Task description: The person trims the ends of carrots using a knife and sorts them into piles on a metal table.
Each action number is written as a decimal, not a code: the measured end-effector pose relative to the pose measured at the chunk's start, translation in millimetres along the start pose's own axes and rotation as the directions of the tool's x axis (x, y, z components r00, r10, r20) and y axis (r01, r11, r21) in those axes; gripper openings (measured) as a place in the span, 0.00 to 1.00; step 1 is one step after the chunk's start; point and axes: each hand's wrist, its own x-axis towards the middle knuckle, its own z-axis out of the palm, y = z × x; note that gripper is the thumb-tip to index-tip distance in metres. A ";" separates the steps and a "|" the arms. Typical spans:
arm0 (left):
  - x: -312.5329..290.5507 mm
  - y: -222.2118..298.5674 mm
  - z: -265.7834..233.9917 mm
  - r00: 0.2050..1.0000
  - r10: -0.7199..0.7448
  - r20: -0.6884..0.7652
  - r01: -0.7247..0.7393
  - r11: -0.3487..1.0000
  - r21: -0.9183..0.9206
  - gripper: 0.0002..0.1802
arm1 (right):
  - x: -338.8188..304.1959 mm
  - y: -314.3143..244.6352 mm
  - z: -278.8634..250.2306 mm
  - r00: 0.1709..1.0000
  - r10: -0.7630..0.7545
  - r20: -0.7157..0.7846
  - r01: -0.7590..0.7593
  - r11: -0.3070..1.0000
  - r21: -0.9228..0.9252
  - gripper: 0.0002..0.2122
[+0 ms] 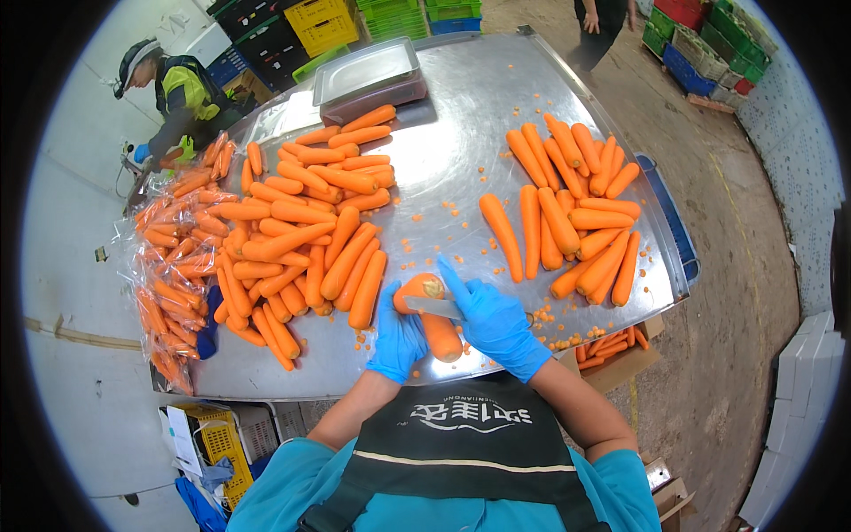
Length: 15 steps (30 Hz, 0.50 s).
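Observation:
My left hand [395, 337], in a blue glove, is wrapped round an orange carrot [412, 290] whose cut stem end faces up. Gripped in my right hand [498, 324], also blue-gloved, is a knife [434, 308], its short blade lying across the carrot just under that end. My right index finger stretches out away from the grip. Orange shows below the blade too; whether it is the same carrot or a second one, I cannot tell. Left of my hands lies a big heap of loose carrots [292, 235]. A smaller group of carrots [567, 213] lies to the right.
Carrot trimmings [550, 332] dot the metal table [434, 177]. Clear bags of carrots [173, 266] pile along its left side. A lidded tub [368, 75] stands at the back. Below the right edge sits a carton of carrots [612, 355]. Another person [182, 97] works at far left.

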 end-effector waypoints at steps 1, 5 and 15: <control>-0.7 -1.4 1.3 1.000 0.004 -0.012 -0.004 1.000 -0.002 0.28 | 0.2 0.1 3.1 1.000 0.008 0.007 -0.008 1.000 -0.012 0.41; -1.8 -0.2 -2.9 1.000 -0.006 -0.023 0.006 1.000 0.008 0.27 | 3.1 -8.6 -2.6 0.997 0.059 0.050 -0.060 0.998 0.013 0.39; -17.0 8.6 -1.5 0.999 0.037 -0.002 -0.037 0.998 -0.058 0.24 | -8.4 47.6 3.9 0.913 0.399 -0.086 -0.386 0.912 0.137 0.33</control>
